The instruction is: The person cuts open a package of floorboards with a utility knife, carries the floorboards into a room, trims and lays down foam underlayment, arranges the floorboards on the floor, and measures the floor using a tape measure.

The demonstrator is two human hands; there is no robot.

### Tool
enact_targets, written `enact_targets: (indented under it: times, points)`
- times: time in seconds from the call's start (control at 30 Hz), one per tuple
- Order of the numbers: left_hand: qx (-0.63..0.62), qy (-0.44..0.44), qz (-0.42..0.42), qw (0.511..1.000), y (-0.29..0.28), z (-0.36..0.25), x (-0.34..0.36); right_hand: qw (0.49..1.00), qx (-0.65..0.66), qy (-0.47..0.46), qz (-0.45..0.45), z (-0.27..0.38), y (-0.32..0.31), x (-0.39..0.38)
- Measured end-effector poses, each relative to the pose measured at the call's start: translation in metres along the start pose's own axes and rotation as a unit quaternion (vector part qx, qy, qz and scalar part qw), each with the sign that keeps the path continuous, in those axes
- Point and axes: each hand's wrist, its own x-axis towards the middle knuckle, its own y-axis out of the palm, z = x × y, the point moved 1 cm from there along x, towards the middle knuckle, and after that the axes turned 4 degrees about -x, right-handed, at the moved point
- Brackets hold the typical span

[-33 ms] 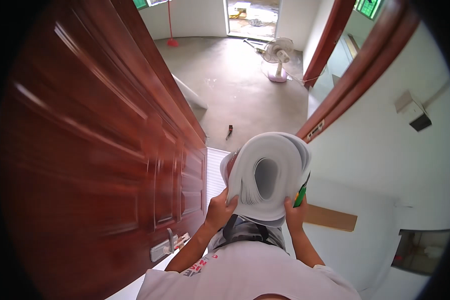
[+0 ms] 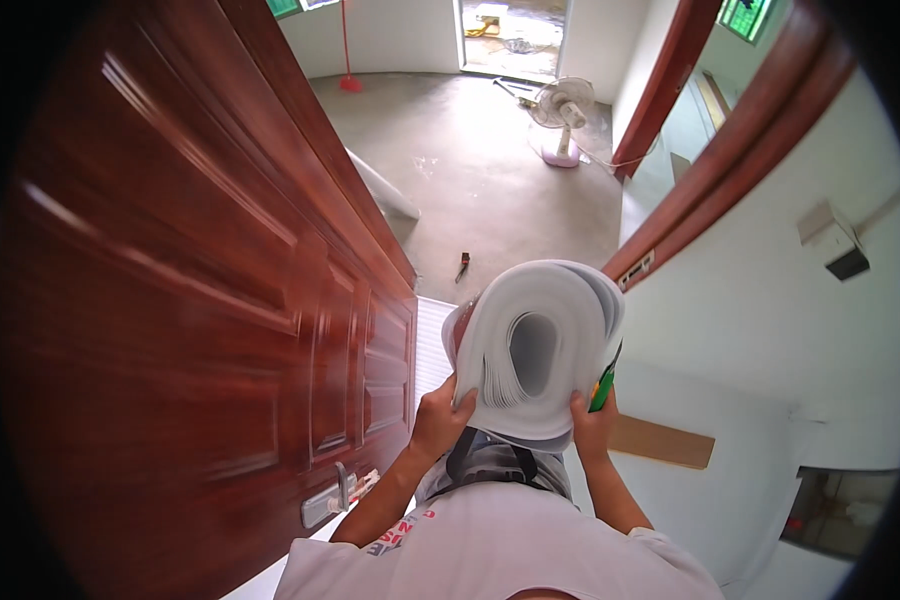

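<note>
I carry a thick roll of white sheet material [image 2: 497,400] upright against my front, its hollow centre facing me from above. My left hand [image 2: 443,418] is closed on the roll's left side, thumb pressed to it. My right hand [image 2: 592,425] grips the right side, and a green cutter knife [image 2: 602,385] sticks up from it alongside the roll. The hidden fingers of both hands are behind or beneath the roll.
A red-brown door [image 2: 190,300] stands left, with its handle [image 2: 335,495]; a door frame [image 2: 710,200] is right. Beyond lie grey floor [image 2: 500,210], a small tool [image 2: 464,264], a white fan [image 2: 565,120], a red broom [image 2: 350,82]. A brown board [image 2: 660,440] is lower right.
The room beyond the doorway sits slightly further right in the view. My hands still hold the roll, with no visible change in grip.
</note>
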Motion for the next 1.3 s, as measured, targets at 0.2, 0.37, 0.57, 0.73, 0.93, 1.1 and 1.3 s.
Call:
enact_targets:
  times: [0.2,0.37,0.57,0.73,0.93,1.1,1.3]
  points:
    - [0.001,-0.053,-0.078,0.996,-0.021,-0.019,0.12,0.997,0.029,-0.02,0.066,0.033,0.06,0.14]
    - [-0.014,0.041,-0.111,0.993,-0.028,0.01,0.233,0.998,0.036,-0.013,0.057,0.046,0.116,0.243]
    - [-0.014,0.015,-0.088,0.996,-0.069,0.01,0.364,0.999,0.04,-0.001,0.007,0.082,0.183,0.331]
    - [-0.012,0.025,-0.095,0.995,-0.099,-0.002,0.461,0.998,0.035,0.051,-0.021,0.136,0.22,0.412]
    - [-0.022,-0.022,-0.118,0.993,-0.129,-0.03,0.566,0.992,0.115,0.046,-0.023,0.152,0.283,0.521]
    - [-0.001,-0.048,-0.273,0.961,-0.156,0.003,0.673,0.988,0.089,0.022,0.123,0.15,0.361,0.639]
    - [0.004,-0.12,-0.413,0.903,-0.233,0.051,0.795,0.929,0.207,0.0,0.307,0.205,0.476,0.776]
